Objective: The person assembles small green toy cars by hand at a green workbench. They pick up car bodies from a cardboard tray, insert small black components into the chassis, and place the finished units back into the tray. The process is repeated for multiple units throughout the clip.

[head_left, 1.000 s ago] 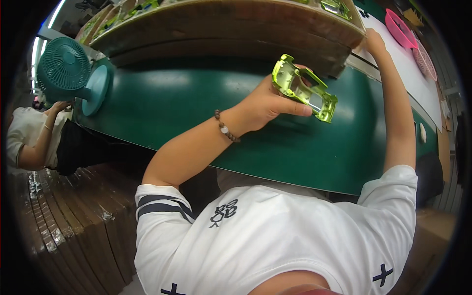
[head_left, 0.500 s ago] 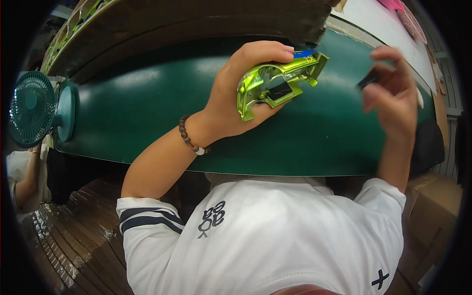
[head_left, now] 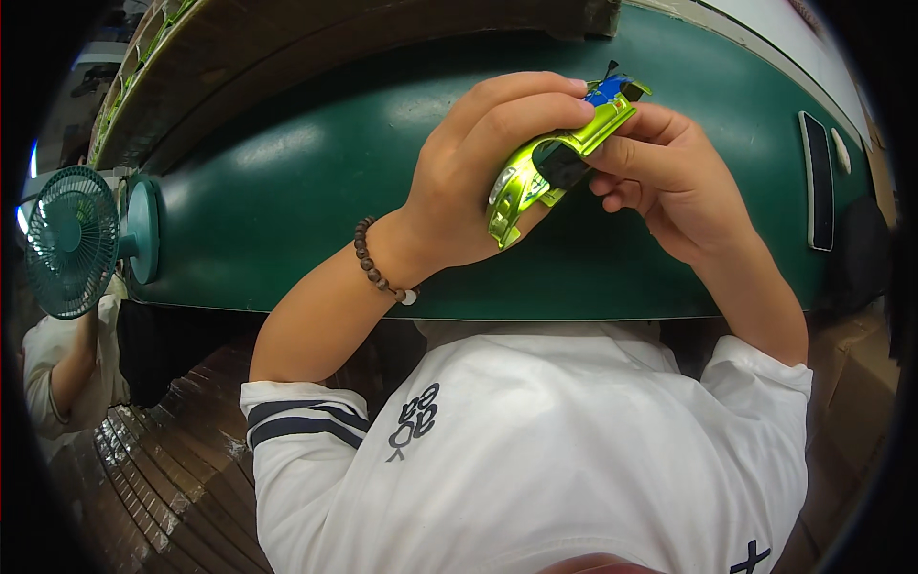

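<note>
My left hand [head_left: 459,172] is wrapped round a shiny lime-green toy car body shell [head_left: 604,126], raised over the green table and tilted with its cut-out side toward me. Its far end carries a blue part [head_left: 604,93], and a thin black piece [head_left: 612,69] sticks up beyond that. Inside the shell shows a dark part [head_left: 564,165]. My right hand [head_left: 674,187] is closed against the shell's right side, thumb and fingers pressed at its edge. Whatever lies between those fingertips is hidden.
A phone-like black slab with a pale frame [head_left: 818,182] lies at the table's right, beside a small white object [head_left: 841,151]. At the left stands a green fan [head_left: 69,239], near another person's arm [head_left: 76,368]. A brown ledge [head_left: 382,57] runs along the back.
My right hand, holding a small black piece apart on the right, has come left to the shell. The shell has turned slightly in my left hand. The view has shifted, showing the slab.
</note>
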Demonstrator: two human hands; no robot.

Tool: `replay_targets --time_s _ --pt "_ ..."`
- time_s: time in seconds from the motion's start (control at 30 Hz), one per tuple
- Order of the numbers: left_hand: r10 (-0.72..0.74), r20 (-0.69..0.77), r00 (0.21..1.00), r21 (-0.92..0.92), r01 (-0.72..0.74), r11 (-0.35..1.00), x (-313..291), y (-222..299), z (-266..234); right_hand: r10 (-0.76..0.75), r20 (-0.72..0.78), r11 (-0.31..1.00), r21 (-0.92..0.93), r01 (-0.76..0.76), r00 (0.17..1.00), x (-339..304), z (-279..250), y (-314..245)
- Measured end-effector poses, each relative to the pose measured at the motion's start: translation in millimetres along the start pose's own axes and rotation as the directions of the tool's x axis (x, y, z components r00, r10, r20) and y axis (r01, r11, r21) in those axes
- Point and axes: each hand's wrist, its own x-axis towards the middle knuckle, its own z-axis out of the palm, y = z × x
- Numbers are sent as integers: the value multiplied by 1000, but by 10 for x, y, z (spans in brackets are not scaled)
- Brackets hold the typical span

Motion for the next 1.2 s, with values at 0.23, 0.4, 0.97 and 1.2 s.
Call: replay_targets --time_s 0.23,0.4,0.97,1.2 --pt "-324 3 946 -170 320 932 -28 89 8 -2 26 1000 -2 2 1000 -15 -105 7" --pt "-571 70 818 -303 562 769 -23 127 -22 -283 9 931 -236 277 959 -42 -173 -27" --pt "-622 283 730 -823 518 234 16 107 -217 -159 -20 977 144 160 987 188 -703 -344" --pt "-720 314 619 -894 448 -4 -10 101 -234 -91 24 979 184 85 996 386 -800 -190"
